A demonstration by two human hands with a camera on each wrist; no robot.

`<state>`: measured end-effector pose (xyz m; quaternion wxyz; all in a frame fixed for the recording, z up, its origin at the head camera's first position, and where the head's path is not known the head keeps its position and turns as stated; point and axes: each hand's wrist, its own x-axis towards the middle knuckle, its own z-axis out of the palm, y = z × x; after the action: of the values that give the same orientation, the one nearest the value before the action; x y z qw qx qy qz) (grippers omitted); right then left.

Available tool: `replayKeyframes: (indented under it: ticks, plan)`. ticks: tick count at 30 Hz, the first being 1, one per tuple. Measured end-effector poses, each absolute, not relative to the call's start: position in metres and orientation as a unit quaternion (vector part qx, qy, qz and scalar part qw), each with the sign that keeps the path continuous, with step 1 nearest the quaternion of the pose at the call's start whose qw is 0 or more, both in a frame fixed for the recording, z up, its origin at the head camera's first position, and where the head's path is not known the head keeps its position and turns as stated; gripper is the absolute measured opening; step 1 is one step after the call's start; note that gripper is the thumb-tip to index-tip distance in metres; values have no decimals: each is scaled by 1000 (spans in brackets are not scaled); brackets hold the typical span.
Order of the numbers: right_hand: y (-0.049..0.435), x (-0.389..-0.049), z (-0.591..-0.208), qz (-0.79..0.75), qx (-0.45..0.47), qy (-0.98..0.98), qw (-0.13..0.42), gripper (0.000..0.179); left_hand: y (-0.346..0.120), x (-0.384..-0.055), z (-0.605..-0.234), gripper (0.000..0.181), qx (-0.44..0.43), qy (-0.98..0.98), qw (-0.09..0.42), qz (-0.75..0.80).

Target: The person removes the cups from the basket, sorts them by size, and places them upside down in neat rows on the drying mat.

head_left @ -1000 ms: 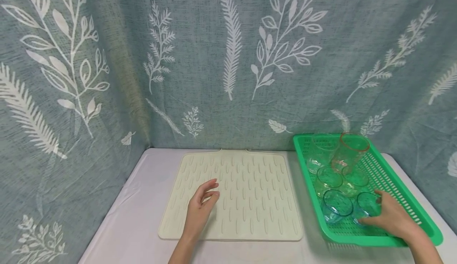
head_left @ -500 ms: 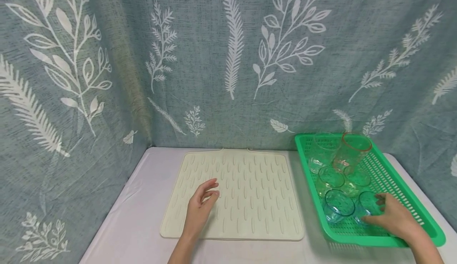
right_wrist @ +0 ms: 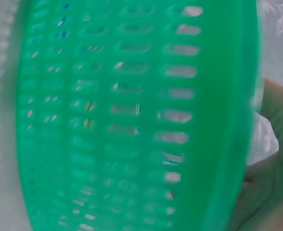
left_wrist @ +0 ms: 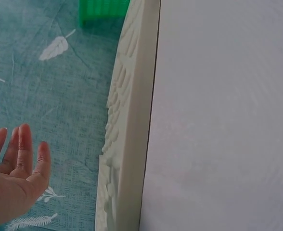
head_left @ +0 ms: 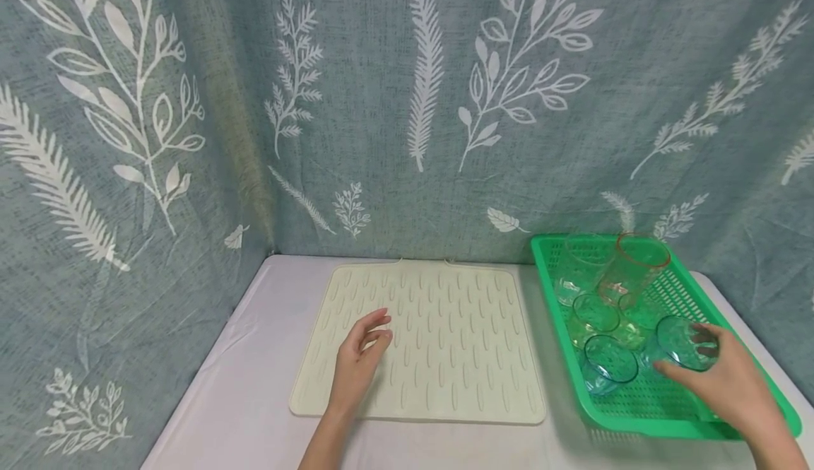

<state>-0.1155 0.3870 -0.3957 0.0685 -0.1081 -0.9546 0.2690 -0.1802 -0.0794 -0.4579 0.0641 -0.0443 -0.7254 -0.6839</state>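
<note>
My right hand (head_left: 731,378) grips a blue-tinted glass (head_left: 675,346) by its side, thumb on the near side and fingers on the far side. The glass tilts a little, raised within the green basket (head_left: 636,427). Left of it stands another blue glass (head_left: 607,374). In the right wrist view, the basket wall (right_wrist: 223,96) covers most of the hand (right_wrist: 281,178) and hides the glass. My left hand (head_left: 360,365) hovers over the cream ridged mat (head_left: 458,343), fingers loosely bent and holding nothing. The left wrist view shows that hand (left_wrist: 19,178) apart from the mat edge (left_wrist: 136,120).
Farther back in the basket stand two yellowish glasses (head_left: 594,321), a tall clear glass (head_left: 574,283) and a tall red-rimmed glass (head_left: 629,275). A leaf-patterned curtain (head_left: 381,102) closes off the back and sides of the white table (head_left: 242,364).
My right hand has closed on the blue glass and raised it slightly up and to the right, tilting it. The left hand has stayed in place over the mat.
</note>
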Motion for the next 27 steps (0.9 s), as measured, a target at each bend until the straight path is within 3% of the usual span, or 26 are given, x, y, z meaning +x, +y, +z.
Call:
replayKeyframes:
  ticks: [12, 27]
  plan:
    - [340, -119, -371, 363, -121, -913, 141, 97, -78, -183, -452, 39, -55, -720, 73, -688]
    - [240, -145, -368, 509, -1, -857, 76, 83, -75, -181, -443, 39, -80, -714, 70, -692]
